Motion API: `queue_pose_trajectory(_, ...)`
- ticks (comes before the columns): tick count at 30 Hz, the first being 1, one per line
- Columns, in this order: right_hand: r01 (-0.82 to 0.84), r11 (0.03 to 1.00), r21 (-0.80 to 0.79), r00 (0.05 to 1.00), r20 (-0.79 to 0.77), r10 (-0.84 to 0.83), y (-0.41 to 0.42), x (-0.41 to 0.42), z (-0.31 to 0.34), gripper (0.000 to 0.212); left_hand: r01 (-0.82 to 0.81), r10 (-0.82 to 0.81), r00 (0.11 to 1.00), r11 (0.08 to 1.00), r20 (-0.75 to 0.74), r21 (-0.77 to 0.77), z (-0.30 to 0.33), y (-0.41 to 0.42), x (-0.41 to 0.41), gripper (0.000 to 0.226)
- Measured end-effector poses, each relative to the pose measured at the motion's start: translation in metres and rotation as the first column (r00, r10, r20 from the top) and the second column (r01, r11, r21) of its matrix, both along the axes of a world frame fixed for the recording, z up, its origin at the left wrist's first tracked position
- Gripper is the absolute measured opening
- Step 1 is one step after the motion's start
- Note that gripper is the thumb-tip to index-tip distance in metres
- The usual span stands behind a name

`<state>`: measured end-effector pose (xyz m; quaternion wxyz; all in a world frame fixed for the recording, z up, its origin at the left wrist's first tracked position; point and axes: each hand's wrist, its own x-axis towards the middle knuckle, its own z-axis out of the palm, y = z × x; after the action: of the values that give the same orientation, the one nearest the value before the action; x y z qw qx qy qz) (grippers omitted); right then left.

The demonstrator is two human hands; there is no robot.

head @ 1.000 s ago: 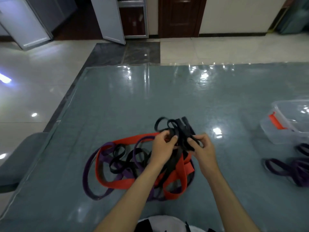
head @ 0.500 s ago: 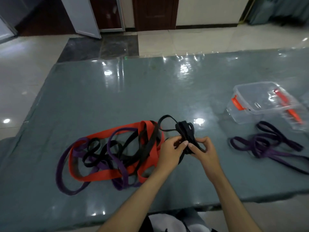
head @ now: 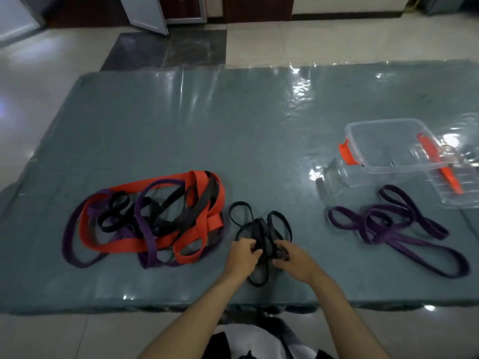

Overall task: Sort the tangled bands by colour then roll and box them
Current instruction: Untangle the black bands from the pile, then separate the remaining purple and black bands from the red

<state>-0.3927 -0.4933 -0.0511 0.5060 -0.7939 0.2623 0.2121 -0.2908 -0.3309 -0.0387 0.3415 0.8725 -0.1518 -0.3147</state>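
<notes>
Head view: both hands, left hand (head: 242,256) and right hand (head: 294,260), grip the black band bundle (head: 261,233) with curled fingers. Best to wind evenly, keeping loops flat against the counter (head: 207,125).

Tangled pile (head: 145,224) orange, purple, black; held bands (head: 261,229) black; sorted bands (head: 394,226) purple; clear box (head: 388,156), orange clips; grey-green desk (head: 207,125).

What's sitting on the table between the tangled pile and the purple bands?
In the head view, the black bands, gripped by the left hand and right hand.
</notes>
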Motion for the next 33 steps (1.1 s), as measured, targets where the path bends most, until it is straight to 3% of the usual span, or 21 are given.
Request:
queue_pose_trajectory(5, -0.022, 0.955, -0.295, 0.994, 0.092, 0.051, -0.012, 0.018, 0.02, 0.041, 0.031, -0.055, 0.988, 0.986, 0.144, 0.163, 0.011, 0.003, -0.003, 0.032)
queue_pose_trajectory(9, 0.072, 0.926, -0.371, 0.966, 0.256, 0.027, -0.009, 0.045, 0.037, 0.023, 0.065, -0.185, 0.916, 0.944, 0.356, 0.323, 0.028, 0.019, 0.009, 0.023)
queue_pose_trajectory(13, 0.103, 0.911, -0.4, 0.924, 0.377, 0.061, 0.005, 0.076, 0.049, 0.02, -0.008, -0.185, 0.885, 0.911, 0.427, 0.411, 0.04, 0.046, 0.024, 0.026)
queue_pose_trajectory(19, -0.129, 0.935, -0.331, 0.907, 0.342, 0.246, 0.042, 0.12, 0.048, 0.02, -0.139, -0.062, 0.907, 0.89, 0.417, 0.434, 0.04, 0.096, 0.053, 0.02)
queue_pose_trajectory(26, -0.379, 0.902, -0.207, 0.902, 0.134, 0.41, 0.083, 0.153, 0.039, 0.023, -0.093, 0.004, 0.982, 0.879, 0.189, 0.467, 0.021, 0.141, 0.092, 0.035)
queue_pose_trajectory(30, -0.415, 0.888, -0.197, 0.886, 0.135, 0.444, 0.105, 0.164, 0.03, 0.04, -0.076, 0.002, 0.983, 0.915, 0.186, 0.397, 0.011, 0.154, 0.108, 0.034)
queue_pose_trajectory(33, -0.309, 0.914, -0.262, 0.932, 0.11, 0.346, 0.118, 0.168, 0.024, 0.046, -0.07, 0.009, 0.984, 0.936, 0.175, 0.345, 0.01, 0.164, 0.117, 0.026)
